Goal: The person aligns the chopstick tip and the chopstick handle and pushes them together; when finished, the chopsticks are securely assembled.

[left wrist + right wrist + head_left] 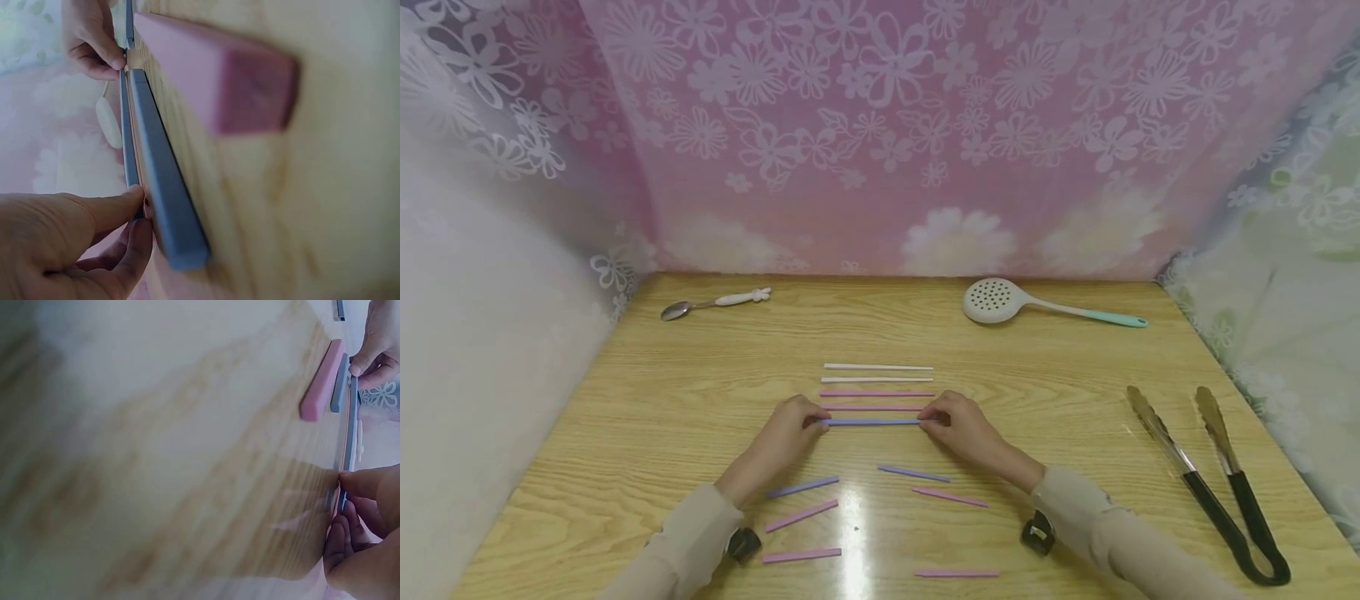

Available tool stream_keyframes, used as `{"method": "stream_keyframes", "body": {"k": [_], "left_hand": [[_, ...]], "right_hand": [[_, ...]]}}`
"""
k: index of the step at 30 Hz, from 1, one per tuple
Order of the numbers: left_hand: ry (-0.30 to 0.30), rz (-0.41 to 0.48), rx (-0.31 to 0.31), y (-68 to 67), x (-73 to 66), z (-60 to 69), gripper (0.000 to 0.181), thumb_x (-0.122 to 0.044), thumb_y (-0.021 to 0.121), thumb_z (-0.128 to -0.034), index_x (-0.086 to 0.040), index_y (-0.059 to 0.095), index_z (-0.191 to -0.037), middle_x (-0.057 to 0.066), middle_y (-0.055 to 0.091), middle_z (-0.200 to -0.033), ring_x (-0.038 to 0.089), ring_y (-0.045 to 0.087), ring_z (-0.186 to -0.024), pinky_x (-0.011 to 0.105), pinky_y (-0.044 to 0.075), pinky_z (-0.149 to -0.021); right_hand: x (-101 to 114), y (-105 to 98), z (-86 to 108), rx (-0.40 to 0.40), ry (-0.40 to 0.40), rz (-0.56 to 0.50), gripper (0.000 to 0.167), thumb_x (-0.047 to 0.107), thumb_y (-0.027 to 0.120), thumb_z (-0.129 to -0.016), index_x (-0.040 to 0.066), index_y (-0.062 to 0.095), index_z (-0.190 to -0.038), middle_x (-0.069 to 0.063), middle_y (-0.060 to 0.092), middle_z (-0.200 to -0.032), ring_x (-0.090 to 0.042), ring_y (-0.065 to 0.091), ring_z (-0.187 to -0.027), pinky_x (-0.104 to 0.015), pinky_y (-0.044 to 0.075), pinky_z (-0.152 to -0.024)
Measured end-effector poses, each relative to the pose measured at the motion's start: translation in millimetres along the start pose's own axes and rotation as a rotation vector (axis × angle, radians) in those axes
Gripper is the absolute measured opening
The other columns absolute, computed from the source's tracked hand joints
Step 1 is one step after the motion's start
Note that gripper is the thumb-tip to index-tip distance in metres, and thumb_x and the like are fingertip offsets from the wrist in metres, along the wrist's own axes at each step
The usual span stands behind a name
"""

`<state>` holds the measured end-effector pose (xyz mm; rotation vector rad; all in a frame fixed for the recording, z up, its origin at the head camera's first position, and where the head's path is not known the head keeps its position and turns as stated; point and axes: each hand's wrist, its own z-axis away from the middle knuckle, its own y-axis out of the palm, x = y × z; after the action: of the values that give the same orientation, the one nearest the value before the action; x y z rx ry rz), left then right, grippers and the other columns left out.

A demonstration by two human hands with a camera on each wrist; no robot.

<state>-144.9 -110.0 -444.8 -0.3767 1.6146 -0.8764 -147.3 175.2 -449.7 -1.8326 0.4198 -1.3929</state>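
Observation:
My left hand [784, 435] pinches one end of a blue chopstick [872, 422] between thumb and fingers. At its other end, the fingertips of my right hand [966, 429] pinch the same chopstick. It lies level and crosswise, nearest me in a row of parallel chopsticks. Just beyond it are two pink chopsticks [877, 393], then two white chopsticks [878, 380]. In the left wrist view a shorter blue stick [165, 175] and a pink stick [244, 81] lie near the left hand.
Shorter blue and pink sticks [802, 517] lie at the near left, others [951, 497] at the near right. A spoon [715, 302] and a skimmer [1000, 301] rest along the wooden table's [587, 467] far side. Spread tongs [1217, 492] lie right.

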Motion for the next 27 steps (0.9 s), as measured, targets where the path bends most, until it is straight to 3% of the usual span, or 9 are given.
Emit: {"method": "stream_keyframes", "body": {"k": [15,22,27], "left_hand": [[-0.025,0.018,0.013,-0.5,-0.4,-1.7,0.010,0.001,0.067,-0.0851,0.002,0.071,-0.094,0.005,0.061,-0.086,0.013,0.054,-0.077,0.023,0.049,-0.068],[-0.025,0.039,0.000,-2.7,2.3,1.2,0.012,-0.001,0.067,-0.0854,0.000,0.070,-0.096,0.003,0.062,-0.087,0.013,0.056,-0.079,0.026,0.051,-0.072],[0.027,0.043,-0.018,-6.3,3.6,5.7,0.016,-0.004,0.069,-0.0849,0.000,0.070,-0.100,0.004,0.065,-0.090,0.014,0.059,-0.082,0.028,0.053,-0.075]], "right_hand": [[0.4,-0.4,-0.5,0.006,-0.008,0.017,0.004,0.005,0.069,-0.085,0.003,0.071,-0.087,-0.001,0.060,-0.083,-0.012,0.056,-0.076,-0.021,0.050,-0.067],[0.7,-2.3,2.1,-0.054,0.003,-0.025,0.006,0.006,0.072,-0.083,0.006,0.073,-0.089,0.001,0.061,-0.082,-0.011,0.057,-0.078,-0.023,0.051,-0.071],[5.7,-4.3,6.7,-0.073,0.009,-0.049,0.006,0.010,0.073,-0.083,0.008,0.073,-0.089,0.004,0.061,-0.081,-0.009,0.055,-0.077,-0.023,0.049,-0.070]]}}
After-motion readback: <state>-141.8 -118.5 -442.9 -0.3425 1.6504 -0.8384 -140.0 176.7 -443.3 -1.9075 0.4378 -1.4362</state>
